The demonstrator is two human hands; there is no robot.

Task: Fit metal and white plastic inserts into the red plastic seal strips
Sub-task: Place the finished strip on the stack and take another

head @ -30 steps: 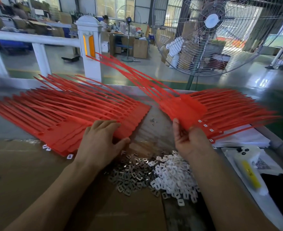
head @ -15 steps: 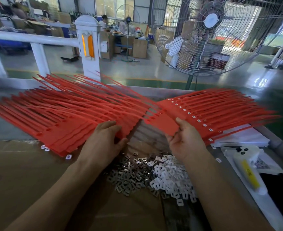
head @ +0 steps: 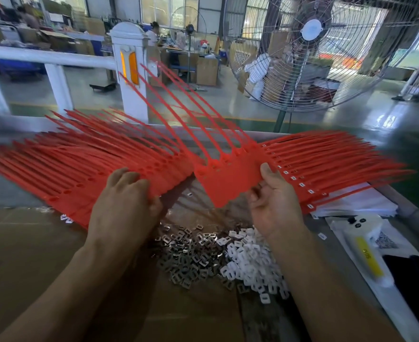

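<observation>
A wide fan of red seal strips point(head: 62, 169) lies across the table's left side. My left hand point(head: 124, 206) rests on its near edge with the fingers curled over the tags. My right hand point(head: 275, 206) pinches a joined sheet of red strips point(head: 228, 178) by its tag end, lifted and tilted, its tails pointing up to the far left. Behind it a second fan of red strips point(head: 339, 164) with white inserts fitted lies on the right. Near me sit a pile of metal inserts point(head: 188, 255) and a pile of white plastic inserts point(head: 250, 262).
Brown cardboard point(head: 30, 255) covers the table's near side. A white bottle with a yellow label point(head: 366, 253) and white sheets point(head: 361, 206) lie at the right, beside something black point(head: 415, 280). A large standing fan point(head: 309, 53) and a white railing point(head: 55, 60) rise beyond the table.
My right hand has lifted the joined sheet of strips from between the two fans, swinging its tails up to the far left. My left hand stayed on the left fan.
</observation>
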